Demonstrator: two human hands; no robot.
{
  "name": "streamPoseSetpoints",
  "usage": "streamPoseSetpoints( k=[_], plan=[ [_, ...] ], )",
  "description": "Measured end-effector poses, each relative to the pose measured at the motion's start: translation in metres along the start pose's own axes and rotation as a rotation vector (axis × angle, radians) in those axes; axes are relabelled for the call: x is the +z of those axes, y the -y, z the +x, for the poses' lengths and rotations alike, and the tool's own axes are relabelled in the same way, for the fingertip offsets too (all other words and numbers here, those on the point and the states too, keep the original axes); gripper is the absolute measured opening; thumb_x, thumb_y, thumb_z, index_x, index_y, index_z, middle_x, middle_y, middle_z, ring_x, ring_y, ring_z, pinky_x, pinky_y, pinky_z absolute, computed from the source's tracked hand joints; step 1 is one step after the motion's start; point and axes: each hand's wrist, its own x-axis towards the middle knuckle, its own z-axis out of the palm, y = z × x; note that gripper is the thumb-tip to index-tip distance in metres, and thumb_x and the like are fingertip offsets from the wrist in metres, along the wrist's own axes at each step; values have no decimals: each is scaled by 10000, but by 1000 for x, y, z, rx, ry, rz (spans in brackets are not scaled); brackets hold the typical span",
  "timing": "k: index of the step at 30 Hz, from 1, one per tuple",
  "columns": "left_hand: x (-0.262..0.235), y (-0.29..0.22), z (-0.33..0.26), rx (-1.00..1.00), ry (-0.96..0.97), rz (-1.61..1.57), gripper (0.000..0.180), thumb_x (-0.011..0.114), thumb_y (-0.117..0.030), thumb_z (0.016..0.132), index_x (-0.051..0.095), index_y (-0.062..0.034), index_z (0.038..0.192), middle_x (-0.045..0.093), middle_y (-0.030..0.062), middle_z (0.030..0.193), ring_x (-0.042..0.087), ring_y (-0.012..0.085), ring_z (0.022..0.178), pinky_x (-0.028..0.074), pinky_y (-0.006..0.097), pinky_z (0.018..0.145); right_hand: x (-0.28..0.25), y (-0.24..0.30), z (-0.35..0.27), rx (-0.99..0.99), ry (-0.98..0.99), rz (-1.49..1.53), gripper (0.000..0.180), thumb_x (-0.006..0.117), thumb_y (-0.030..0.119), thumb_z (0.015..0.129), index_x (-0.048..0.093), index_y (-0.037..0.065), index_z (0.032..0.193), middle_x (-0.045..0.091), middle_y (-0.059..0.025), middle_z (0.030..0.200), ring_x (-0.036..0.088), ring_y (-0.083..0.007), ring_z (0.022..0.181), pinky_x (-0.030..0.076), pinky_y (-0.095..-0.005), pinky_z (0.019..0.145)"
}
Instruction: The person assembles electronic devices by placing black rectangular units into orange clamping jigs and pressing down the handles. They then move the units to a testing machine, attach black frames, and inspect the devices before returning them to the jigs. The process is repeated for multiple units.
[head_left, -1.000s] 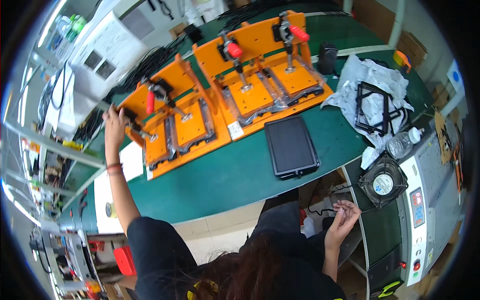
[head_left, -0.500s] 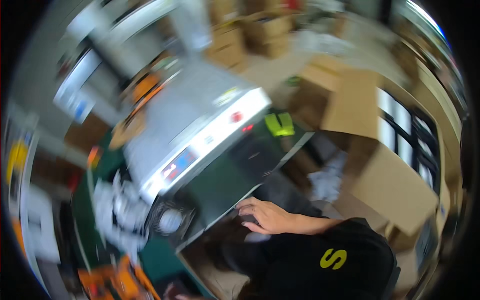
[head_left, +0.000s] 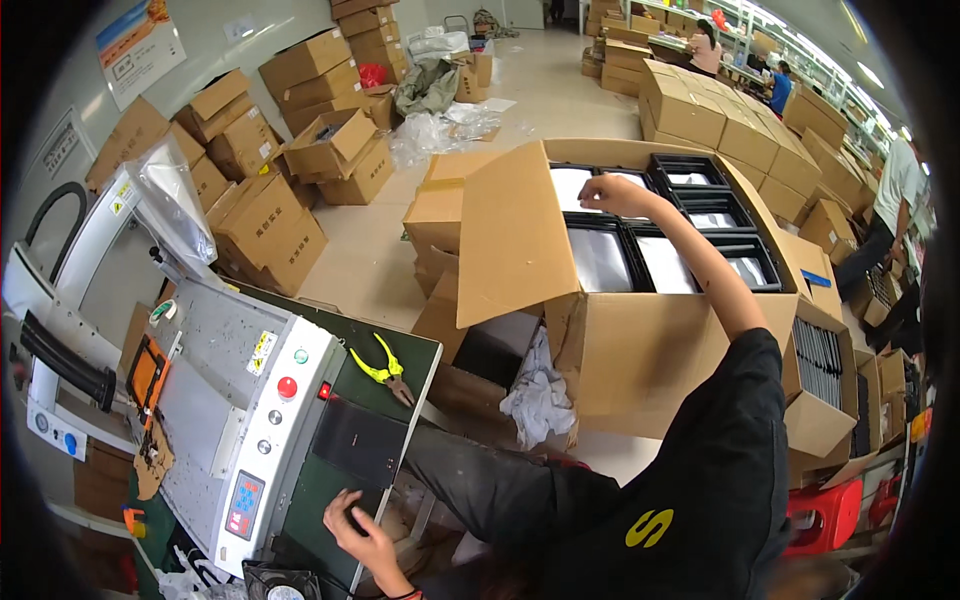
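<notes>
My right hand (head_left: 622, 195) is over a large open carton (head_left: 670, 350), its fingers loosely bent and nothing visible in them. Below it, black rectangular frames (head_left: 608, 258) with pale glossy faces fill the carton in rows. I cannot tell whether the fingertips touch a frame. At the edge of the green-topped workbench (head_left: 425, 365), my left hand (head_left: 358, 535) is held with fingers curved and apart, holding nothing I can see. Just beyond it a flat black panel (head_left: 360, 443) lies on the bench, in front of a white machine (head_left: 285, 400) with buttons and a small control panel.
Yellow-handled pliers (head_left: 380, 368) lie on the bench past the black panel. A small fan (head_left: 285, 585) sits at the machine's near end. Crumpled white wrapping (head_left: 540, 395) hangs between bench and carton. Stacked cartons (head_left: 265, 235) stand behind, a red stool (head_left: 825, 515) at right; other people work farther off.
The view has swung to the right and is sharper. My right hand has gone from the bench edge to over the carton; my left hand has come further into view.
</notes>
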Motion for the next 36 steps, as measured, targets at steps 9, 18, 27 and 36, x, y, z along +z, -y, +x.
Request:
streamPoseSetpoints(
  k=[9, 18, 27, 36],
  plan=[
    [-12, 4, -1, -312, -68, -196, 260, 410, -79, 947, 509, 84, 1125, 619, 156, 953, 598, 250, 907, 420, 374, 923, 4, -1, 9, -20, 6, -165, 239, 731, 55, 684, 691, 29, 918, 685, -122, 789, 660, -251, 754, 513, -336, 696],
    [-11, 5, 2, -402, -95, -292, 229, 390, -67, 973, 522, 61, 1110, 606, 132, 969, 585, 195, 915, 432, 323, 908, -96, 60, -51, 141, -151, -133, 303, 725, 145, 766, 632, 5, 1018, 635, -155, 838, 643, -269, 810, 501, -351, 729],
    [-9, -1, 4, -399, -134, -245, 193, 458, -68, 948, 601, 61, 956, 659, 141, 940, 639, 225, 890, 477, 337, 846, -90, 191, -96, -244, -758, -367, 316, 553, 44, 867, 481, 78, 1173, 572, -171, 982, 580, -365, 924, 447, -442, 747],
    [-21, 3, 1, -435, -190, -269, 219, 450, -104, 974, 596, 57, 1003, 678, 129, 921, 651, 196, 882, 481, 303, 825, 40, 292, -76, -275, 71, 966, 89, 637, 58, 863, 660, 1, 927, 652, -40, 859, 575, -52, 673, 460, -187, 554]
  ],
)
